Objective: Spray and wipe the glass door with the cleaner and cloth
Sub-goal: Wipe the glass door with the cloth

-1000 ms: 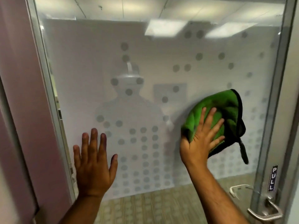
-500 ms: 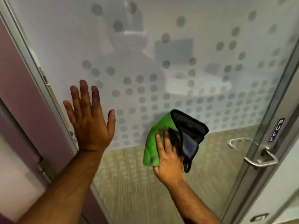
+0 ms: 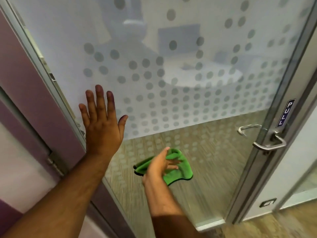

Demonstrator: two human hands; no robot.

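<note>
Glass door (image 3: 171, 40), frosted over its upper part with rows of grey dots, clear along the lower band. Left hand (image 3: 103, 124) pressed flat against the frosted pane close to the hinge-side frame, grip wide, fingers spread and pointing up, holding nothing. Right hand (image 3: 158, 167) lower down on the clear band, palm and fingers laid over a green cloth (image 3: 178, 170), pressing it against the glass; grip loosely curled on the cloth rather than clenched. Cloth bunched, dark edging showing at its left and lower rims, somewhat blurred. Metal lever handle (image 3: 269, 145) at the right edge of the door, well apart from both hands, with a vertical PULL label (image 3: 285, 115) just above it. Purple wall panel (image 3: 22, 69) left of the frame. Striped carpet visible through the clear glass.
</note>
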